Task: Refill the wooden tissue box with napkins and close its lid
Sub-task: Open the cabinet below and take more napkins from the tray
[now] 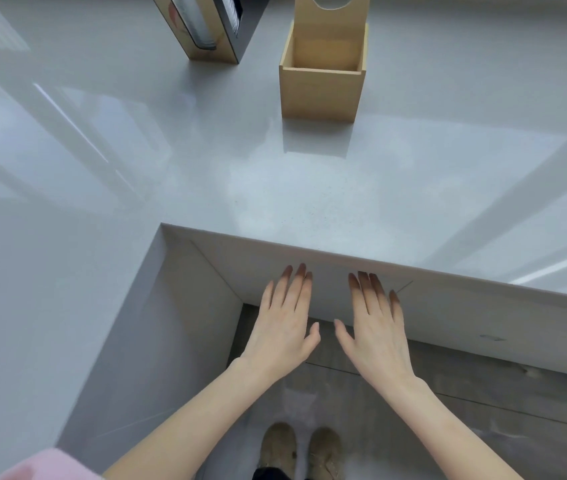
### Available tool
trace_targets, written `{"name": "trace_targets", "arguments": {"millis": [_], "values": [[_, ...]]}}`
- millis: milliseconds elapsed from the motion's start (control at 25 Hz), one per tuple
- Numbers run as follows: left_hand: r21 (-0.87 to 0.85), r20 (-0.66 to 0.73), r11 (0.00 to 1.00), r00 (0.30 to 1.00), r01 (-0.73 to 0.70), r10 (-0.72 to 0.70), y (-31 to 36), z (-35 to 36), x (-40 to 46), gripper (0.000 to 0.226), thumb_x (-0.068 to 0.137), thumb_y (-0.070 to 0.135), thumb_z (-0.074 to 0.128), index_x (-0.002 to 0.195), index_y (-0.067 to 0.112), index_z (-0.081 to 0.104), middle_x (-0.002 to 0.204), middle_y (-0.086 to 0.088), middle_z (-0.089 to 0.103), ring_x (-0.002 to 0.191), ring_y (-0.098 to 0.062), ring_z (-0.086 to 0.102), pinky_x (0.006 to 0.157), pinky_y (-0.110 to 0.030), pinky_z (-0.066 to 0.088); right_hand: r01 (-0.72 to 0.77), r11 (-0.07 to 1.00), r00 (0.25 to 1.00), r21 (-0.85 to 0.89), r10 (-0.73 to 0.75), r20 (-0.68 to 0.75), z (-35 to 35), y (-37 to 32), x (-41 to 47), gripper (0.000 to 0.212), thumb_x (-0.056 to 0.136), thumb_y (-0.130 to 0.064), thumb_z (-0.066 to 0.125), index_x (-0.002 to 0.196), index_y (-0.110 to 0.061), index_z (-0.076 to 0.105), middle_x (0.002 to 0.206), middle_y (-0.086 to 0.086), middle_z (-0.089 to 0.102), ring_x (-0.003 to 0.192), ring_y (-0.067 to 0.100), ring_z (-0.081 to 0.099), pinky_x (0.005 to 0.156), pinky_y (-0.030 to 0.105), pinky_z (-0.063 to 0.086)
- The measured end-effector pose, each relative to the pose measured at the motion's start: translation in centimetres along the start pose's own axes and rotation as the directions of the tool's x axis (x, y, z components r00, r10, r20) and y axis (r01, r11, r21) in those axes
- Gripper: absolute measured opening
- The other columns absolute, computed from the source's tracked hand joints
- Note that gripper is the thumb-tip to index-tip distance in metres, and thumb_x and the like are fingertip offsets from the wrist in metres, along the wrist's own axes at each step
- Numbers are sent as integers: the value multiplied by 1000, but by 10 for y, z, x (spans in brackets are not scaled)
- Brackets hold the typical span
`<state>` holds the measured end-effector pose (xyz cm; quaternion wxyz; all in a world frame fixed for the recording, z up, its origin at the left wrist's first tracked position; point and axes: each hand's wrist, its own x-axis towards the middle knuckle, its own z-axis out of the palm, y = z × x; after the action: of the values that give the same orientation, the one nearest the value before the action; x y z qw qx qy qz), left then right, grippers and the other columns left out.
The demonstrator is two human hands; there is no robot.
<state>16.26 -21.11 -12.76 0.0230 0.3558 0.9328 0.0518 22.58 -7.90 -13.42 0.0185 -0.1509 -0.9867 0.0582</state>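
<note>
Fingers (301,275) on both of my hands are spread flat and loose, holding nothing, palms down in the recess below the near edge of the bench (310,188). My left hand (282,327) and right hand (375,334) hang side by side, just apart, well short of anything I need. The wooden tissue box (322,90) stands upright on the bench straight ahead and far from me, slightly to the right of the gap between my hands, so my right hand looks a touch nearer. Its lid (331,13) is tipped up at the back, with an oval slot near the top, and the cavity looks empty. I see no loose napkins; a tall holder (206,29) far left of the box may hold some stock, but I cannot tell. Any reach goes forward, over the edge.
</note>
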Motion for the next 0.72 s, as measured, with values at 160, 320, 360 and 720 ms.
{"name": "trace_targets", "arguments": {"millis": [160, 320, 360, 720], "values": [[30, -34, 999, 999, -31, 32, 5, 13, 14, 64, 74, 32, 39, 128, -2, 45, 129, -16, 57, 123, -33, 51, 99, -49, 44, 30, 998, 997, -50, -33, -66, 12, 9, 10, 76, 51, -19, 83, 119, 1, 57, 114, 17, 67, 110, 32, 63, 93, 52, 47], [72, -80, 996, 996, -43, 49, 14, 25, 28, 62, 71, 29, 40, 124, -1, 51, 123, -15, 61, 117, -34, 56, 98, -52, 41, 35, 997, 988, -67, -45, -151, 21, 24, 24, 73, 46, -14, 84, 113, 2, 61, 105, 18, 70, 101, 33, 67, 89, 53, 49], [83, -93, 995, 994, -47, 54, 17, 29, 31, 61, 71, 27, 39, 123, -1, 52, 122, -15, 62, 116, -34, 57, 97, -52, 42, 46, 996, 985, -71, -57, -163, 24, 27, 24, 73, 45, -12, 84, 113, 2, 62, 105, 18, 70, 102, 32, 66, 88, 52, 50], [84, -219, 992, 973, 91, -71, 33, 40, 45, 68, 49, 16, 75, 114, 2, 62, 106, -15, 67, 102, -33, 63, 93, -49, 46, 95, 995, 974, -20, -97, -205, 27, 38, 25, 72, 49, -6, 76, 119, -2, 57, 111, 13, 68, 107, 30, 61, 100, 40, 41]]}}
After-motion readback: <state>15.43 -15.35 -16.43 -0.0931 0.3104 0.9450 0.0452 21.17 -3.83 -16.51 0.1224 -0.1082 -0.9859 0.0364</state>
